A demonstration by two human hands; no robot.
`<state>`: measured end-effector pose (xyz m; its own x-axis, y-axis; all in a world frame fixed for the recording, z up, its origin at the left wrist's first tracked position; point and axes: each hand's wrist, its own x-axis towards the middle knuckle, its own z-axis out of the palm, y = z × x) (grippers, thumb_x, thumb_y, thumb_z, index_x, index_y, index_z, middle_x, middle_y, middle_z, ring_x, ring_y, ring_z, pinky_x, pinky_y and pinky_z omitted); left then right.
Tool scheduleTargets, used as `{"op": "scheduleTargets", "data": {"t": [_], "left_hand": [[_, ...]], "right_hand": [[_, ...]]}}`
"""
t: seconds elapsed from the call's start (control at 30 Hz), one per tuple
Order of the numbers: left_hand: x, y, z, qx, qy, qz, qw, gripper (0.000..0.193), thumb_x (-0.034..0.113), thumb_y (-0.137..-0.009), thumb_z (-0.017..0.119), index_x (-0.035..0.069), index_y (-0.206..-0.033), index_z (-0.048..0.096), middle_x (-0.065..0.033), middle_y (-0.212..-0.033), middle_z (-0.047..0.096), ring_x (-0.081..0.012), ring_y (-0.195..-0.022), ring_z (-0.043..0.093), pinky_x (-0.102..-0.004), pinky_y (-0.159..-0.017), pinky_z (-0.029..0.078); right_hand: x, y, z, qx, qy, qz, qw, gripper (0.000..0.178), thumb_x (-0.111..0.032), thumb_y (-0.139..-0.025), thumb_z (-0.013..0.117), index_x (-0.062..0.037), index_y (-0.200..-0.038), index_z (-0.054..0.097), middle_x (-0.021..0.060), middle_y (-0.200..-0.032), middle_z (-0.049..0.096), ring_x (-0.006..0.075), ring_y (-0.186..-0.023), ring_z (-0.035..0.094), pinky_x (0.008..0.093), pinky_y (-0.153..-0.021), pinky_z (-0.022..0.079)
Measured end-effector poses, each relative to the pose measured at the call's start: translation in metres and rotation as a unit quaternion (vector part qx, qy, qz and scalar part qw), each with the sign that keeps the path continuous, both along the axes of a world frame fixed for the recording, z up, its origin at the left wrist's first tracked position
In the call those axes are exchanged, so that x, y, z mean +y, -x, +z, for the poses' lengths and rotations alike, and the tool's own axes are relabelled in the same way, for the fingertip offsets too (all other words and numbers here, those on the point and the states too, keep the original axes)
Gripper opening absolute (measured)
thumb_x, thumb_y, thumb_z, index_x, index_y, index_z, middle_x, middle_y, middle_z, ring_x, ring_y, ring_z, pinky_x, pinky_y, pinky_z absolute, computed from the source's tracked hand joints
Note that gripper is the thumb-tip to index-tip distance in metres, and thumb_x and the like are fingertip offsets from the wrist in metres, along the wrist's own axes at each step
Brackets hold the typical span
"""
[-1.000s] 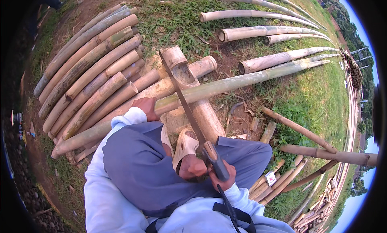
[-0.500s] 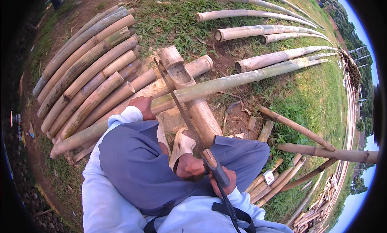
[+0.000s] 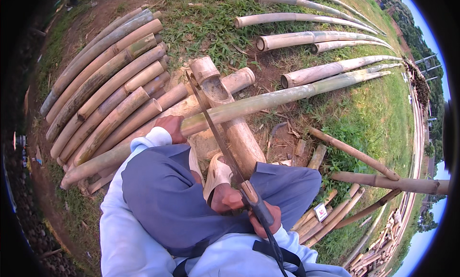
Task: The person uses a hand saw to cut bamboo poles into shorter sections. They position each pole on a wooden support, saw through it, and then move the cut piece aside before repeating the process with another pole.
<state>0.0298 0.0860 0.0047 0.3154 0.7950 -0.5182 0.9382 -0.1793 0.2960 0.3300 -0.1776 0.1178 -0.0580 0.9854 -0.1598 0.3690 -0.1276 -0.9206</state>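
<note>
My right hand (image 3: 266, 221) is closed around the handle of a long hand saw (image 3: 221, 143). The saw's blade points away from me and crosses a long greenish bamboo pole (image 3: 268, 100); whether its teeth have cut in is too small to tell. Just left of the blade, my left hand (image 3: 171, 127) grips this pole. Beneath the pole, a thick bamboo log (image 3: 241, 138) with a notch cut in its upper side acts as a rest. My foot, in a pale shoe (image 3: 220, 174), is beside the blade.
Cut bamboo lengths (image 3: 108, 73) lie stacked at the left. Long bamboo poles (image 3: 306, 37) spread across the grass at far right. A bamboo frame (image 3: 383, 181) stands at right, near short pieces (image 3: 330, 219) with a small white card (image 3: 320, 211).
Very little differs. The saw seems to have slid slightly back toward me, and the whole view has shifted a touch. My left hand keeps its place on the pole.
</note>
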Motion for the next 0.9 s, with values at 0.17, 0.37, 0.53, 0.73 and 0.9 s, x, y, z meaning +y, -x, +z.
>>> {"op": "scheduleTargets", "data": {"t": [0.17,0.37,0.53,0.73,0.9], "left_hand": [[0.003,-0.010,0.007,0.003,0.007,-0.004,1.000,0.096,0.049,-0.057,0.089,-0.004,-0.132,0.062,-0.0269,-0.109,0.072,-0.0409,-0.107,0.069,-0.0469,-0.096,0.052],[-0.005,-0.002,0.005,-0.027,-0.041,-0.002,0.999,0.065,0.035,-0.061,0.081,-0.001,-0.113,0.069,-0.0264,-0.099,0.073,-0.0417,-0.097,0.071,-0.0480,-0.089,0.055],[-0.004,-0.004,0.004,-0.028,-0.034,-0.001,0.999,0.064,0.035,-0.061,0.081,-0.001,-0.112,0.069,-0.0266,-0.098,0.073,-0.0417,-0.097,0.071,-0.0479,-0.090,0.055],[-0.005,-0.002,-0.004,-0.028,-0.057,0.001,0.998,0.062,0.034,-0.061,0.081,-0.002,-0.111,0.070,-0.0270,-0.098,0.073,-0.0418,-0.095,0.071,-0.0480,-0.089,0.055],[-0.007,-0.003,0.003,-0.032,-0.044,0.000,0.999,0.061,0.034,-0.062,0.081,-0.002,-0.109,0.070,-0.0272,-0.098,0.073,-0.0425,-0.096,0.071,-0.0481,-0.089,0.055]], "right_hand": [[0.007,-0.003,-0.017,0.002,-0.013,0.000,1.000,0.026,0.003,-0.078,0.065,-0.0006,-0.104,0.069,0.0105,-0.075,0.067,0.0221,-0.063,0.068,0.0307,-0.062,0.052],[0.004,-0.002,-0.021,-0.015,-0.030,-0.036,0.999,0.021,0.002,-0.080,0.067,-0.0008,-0.100,0.067,0.0107,-0.076,0.067,0.0215,-0.064,0.068,0.0308,-0.062,0.051],[0.004,-0.002,-0.022,-0.018,-0.023,-0.012,1.000,0.021,0.002,-0.081,0.068,-0.0003,-0.102,0.068,0.0101,-0.073,0.066,0.0196,-0.062,0.067,0.0300,-0.061,0.051],[-0.001,0.007,-0.011,-0.018,-0.014,-0.034,0.999,0.023,0.004,-0.078,0.066,-0.0011,-0.100,0.069,0.0102,-0.075,0.067,0.0187,-0.064,0.068,0.0291,-0.062,0.051],[0.011,0.015,-0.016,0.023,-0.022,-0.030,0.999,0.022,0.005,-0.079,0.064,-0.0012,-0.099,0.068,0.0098,-0.077,0.069,0.0200,-0.066,0.069,0.0301,-0.065,0.052]]}}
